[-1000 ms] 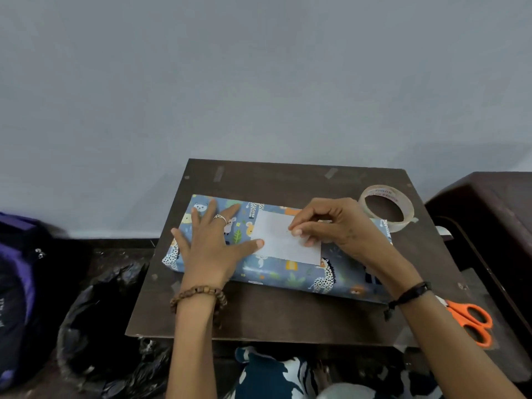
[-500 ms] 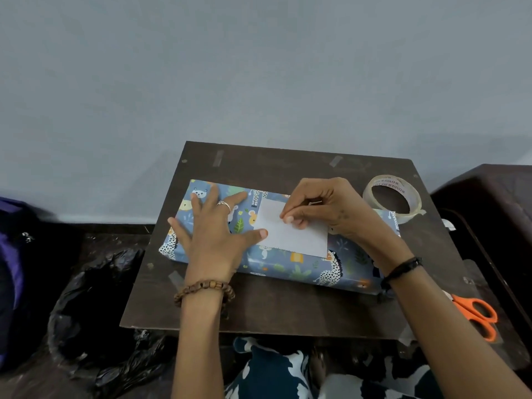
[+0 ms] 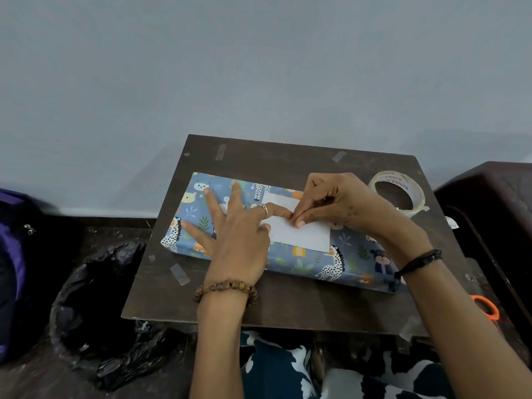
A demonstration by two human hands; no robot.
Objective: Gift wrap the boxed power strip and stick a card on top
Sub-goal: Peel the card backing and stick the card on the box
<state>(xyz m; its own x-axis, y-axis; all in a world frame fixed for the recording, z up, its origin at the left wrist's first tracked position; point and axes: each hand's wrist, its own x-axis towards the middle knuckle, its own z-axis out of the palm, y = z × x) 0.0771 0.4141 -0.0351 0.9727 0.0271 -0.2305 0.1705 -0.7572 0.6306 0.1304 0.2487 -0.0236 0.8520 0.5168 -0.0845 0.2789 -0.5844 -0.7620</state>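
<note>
The boxed power strip (image 3: pixel 351 262), wrapped in blue paper with cartoon animals, lies flat on a dark wooden board (image 3: pixel 288 306). A white card (image 3: pixel 305 234) lies on the top of the box near its middle. My left hand (image 3: pixel 236 234) rests flat with fingers spread on the wrapped box, its index finger and thumb on the card's left part. My right hand (image 3: pixel 336 204) is curled, its fingertips pressing on the card's upper left area, right beside my left index fingertip. The card's far right part is hidden under my right hand.
A roll of clear tape (image 3: pixel 398 192) stands on the board's far right corner. Orange scissors (image 3: pixel 486 309) lie at the right, partly behind my arm. A black plastic bag (image 3: pixel 98 309) sits left of the board, a dark stool (image 3: pixel 495 191) at the right. Tape scraps dot the board.
My left hand has slid right, so its index finger and thumb now lie on the card. My right fingertips stay pressed on the card and now meet the left index finger.
</note>
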